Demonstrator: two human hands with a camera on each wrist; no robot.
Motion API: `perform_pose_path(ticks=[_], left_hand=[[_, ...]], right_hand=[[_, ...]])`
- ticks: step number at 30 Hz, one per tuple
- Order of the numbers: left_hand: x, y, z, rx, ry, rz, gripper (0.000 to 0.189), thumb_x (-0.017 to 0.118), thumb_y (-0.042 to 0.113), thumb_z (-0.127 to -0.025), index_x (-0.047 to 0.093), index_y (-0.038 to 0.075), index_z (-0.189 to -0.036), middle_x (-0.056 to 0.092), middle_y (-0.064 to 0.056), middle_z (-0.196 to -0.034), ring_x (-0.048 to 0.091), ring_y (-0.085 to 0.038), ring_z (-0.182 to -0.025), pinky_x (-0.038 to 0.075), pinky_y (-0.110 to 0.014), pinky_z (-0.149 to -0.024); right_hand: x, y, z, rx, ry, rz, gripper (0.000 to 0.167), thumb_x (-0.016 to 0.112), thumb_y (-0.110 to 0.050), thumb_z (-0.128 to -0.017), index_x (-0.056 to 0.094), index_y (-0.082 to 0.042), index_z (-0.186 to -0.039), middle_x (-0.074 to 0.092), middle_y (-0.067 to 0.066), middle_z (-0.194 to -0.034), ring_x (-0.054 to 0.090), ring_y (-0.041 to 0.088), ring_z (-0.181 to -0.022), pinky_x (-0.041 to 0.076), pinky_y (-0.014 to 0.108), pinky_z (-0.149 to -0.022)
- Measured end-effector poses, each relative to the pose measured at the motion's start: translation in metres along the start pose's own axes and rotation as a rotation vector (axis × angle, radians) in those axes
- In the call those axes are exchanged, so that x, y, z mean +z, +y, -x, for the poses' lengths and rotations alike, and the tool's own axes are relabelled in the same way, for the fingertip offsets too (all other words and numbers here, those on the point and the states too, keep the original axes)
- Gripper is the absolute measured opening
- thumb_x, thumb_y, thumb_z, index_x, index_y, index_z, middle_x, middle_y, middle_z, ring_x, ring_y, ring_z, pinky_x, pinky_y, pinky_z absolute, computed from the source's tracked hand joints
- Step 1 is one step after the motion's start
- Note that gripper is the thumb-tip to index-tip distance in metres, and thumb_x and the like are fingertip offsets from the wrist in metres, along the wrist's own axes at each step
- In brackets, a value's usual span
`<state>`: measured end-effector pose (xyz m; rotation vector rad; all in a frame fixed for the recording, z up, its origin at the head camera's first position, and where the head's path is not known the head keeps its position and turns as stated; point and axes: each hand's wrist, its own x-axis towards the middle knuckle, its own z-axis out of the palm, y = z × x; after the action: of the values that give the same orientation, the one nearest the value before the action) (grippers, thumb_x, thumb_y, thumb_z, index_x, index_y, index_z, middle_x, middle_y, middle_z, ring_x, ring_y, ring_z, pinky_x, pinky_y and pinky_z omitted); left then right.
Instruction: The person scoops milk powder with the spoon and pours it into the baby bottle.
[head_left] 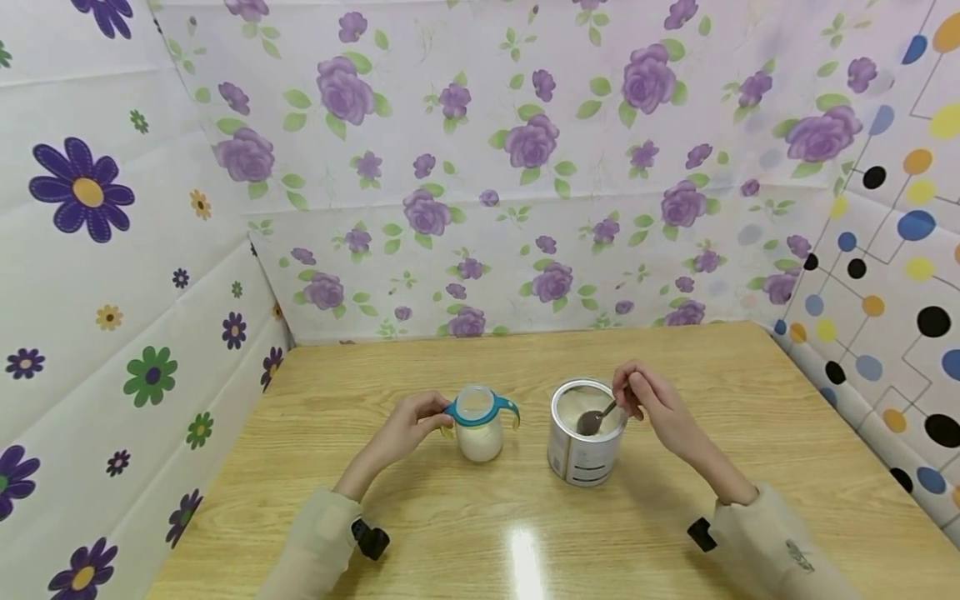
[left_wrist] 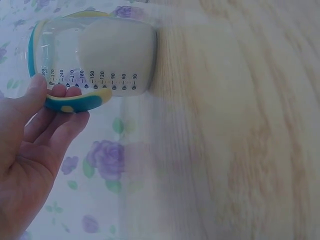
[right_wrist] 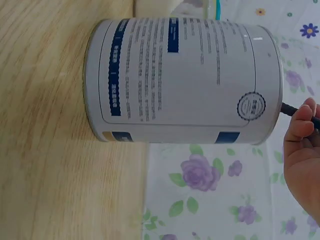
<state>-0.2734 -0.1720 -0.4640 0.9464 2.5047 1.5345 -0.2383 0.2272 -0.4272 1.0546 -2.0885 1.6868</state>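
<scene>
A clear baby bottle (head_left: pixel 480 440) with a blue and yellow two-handled collar stands on the table, pale contents inside. My left hand (head_left: pixel 411 429) grips its left handle; in the left wrist view the fingers curl round that handle (left_wrist: pixel 75 103), beside printed volume marks. To the right stands an open milk powder can (head_left: pixel 583 458), holding cream-coloured powder. My right hand (head_left: pixel 654 402) pinches the dark handle of a spoon (head_left: pixel 589 423), whose bowl is inside the can's mouth. The right wrist view shows the can's printed side (right_wrist: pixel 190 85) and the spoon handle (right_wrist: pixel 289 108) at its rim.
Everything stands on a light wooden table (head_left: pixel 405 533). Behind it hangs a white cloth with purple roses (head_left: pixel 532 142). A flower-patterned cloth (head_left: pixel 82 333) borders the left side, and a dotted cloth (head_left: pixel 885 275) the right. Each sleeve carries a small black device at the wrist.
</scene>
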Motion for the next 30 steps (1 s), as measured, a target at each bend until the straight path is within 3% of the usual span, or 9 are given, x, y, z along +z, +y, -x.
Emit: perform_pose_path(ticks=[2, 6, 8, 11, 18, 25, 30], left_hand=[[0.0, -0.001, 0.001, 0.002, 0.003, -0.005, 0.014, 0.061, 0.01, -0.094, 0.065, 0.005, -0.106, 0.069, -0.014, -0.102, 0.07, -0.026, -0.092, 0.057, -0.031, -0.085], [-0.001, 0.0, 0.002, -0.001, 0.011, -0.016, 0.012, 0.06, 0.011, -0.095, 0.066, 0.006, -0.105, 0.069, -0.012, -0.102, 0.069, -0.02, -0.091, 0.057, -0.031, -0.085], [-0.002, 0.0, 0.002, -0.003, 0.016, -0.033, 0.012, 0.061, 0.013, -0.095, 0.066, 0.008, -0.104, 0.069, -0.01, -0.101, 0.069, -0.018, -0.091, 0.057, -0.031, -0.085], [-0.002, 0.0, 0.002, -0.02, 0.02, -0.042, 0.011, 0.061, 0.015, -0.095, 0.066, 0.01, -0.103, 0.07, -0.008, -0.099, 0.069, -0.017, -0.089, 0.057, -0.033, -0.084], [-0.002, -0.002, 0.0, -0.049, 0.009, -0.017, 0.011, 0.061, 0.013, -0.095, 0.067, 0.011, -0.104, 0.07, -0.01, -0.098, 0.069, -0.023, -0.089, 0.056, -0.048, -0.083], [-0.002, -0.002, 0.001, -0.055, 0.01, -0.01, 0.012, 0.061, 0.015, -0.095, 0.067, 0.011, -0.104, 0.07, -0.01, -0.098, 0.069, -0.024, -0.089, 0.056, -0.048, -0.083], [-0.002, -0.002, 0.0, -0.049, 0.012, -0.006, 0.011, 0.061, 0.014, -0.094, 0.067, 0.01, -0.103, 0.07, -0.009, -0.097, 0.068, -0.023, -0.088, 0.056, -0.049, -0.082]], right_hand=[[-0.003, 0.001, 0.001, 0.002, 0.016, -0.005, 0.028, 0.025, 0.0, -0.105, 0.051, 0.007, -0.098, 0.052, 0.018, -0.079, 0.047, 0.02, -0.059, 0.04, 0.032, -0.047], [-0.003, 0.005, 0.001, -0.007, 0.058, 0.059, 0.027, 0.033, 0.004, -0.103, 0.058, 0.004, -0.095, 0.061, 0.007, -0.081, 0.052, 0.018, -0.059, 0.046, 0.028, -0.049], [0.0, 0.008, 0.001, -0.017, 0.083, 0.119, 0.028, 0.037, 0.008, -0.101, 0.062, 0.001, -0.091, 0.063, 0.0, -0.077, 0.052, 0.016, -0.055, 0.046, 0.024, -0.047], [0.005, 0.011, 0.002, -0.022, 0.124, 0.144, 0.032, 0.039, 0.011, -0.099, 0.065, -0.001, -0.084, 0.062, 0.002, -0.067, 0.048, 0.015, -0.045, 0.041, 0.023, -0.039], [0.012, 0.01, 0.003, 0.064, 0.246, 0.042, 0.038, 0.035, 0.0, -0.104, 0.062, 0.002, -0.076, 0.052, 0.01, -0.05, 0.041, 0.015, -0.035, 0.033, 0.025, -0.03], [0.015, 0.01, 0.002, 0.172, 0.38, -0.129, 0.046, 0.036, -0.019, -0.107, 0.054, 0.011, -0.076, 0.057, 0.003, -0.056, 0.042, 0.009, -0.035, 0.028, 0.029, -0.028], [0.017, 0.011, 0.001, 0.315, 0.472, -0.253, 0.046, 0.041, -0.03, -0.105, 0.055, 0.002, -0.075, 0.061, -0.003, -0.062, 0.044, 0.004, -0.037, 0.028, 0.022, -0.03]])
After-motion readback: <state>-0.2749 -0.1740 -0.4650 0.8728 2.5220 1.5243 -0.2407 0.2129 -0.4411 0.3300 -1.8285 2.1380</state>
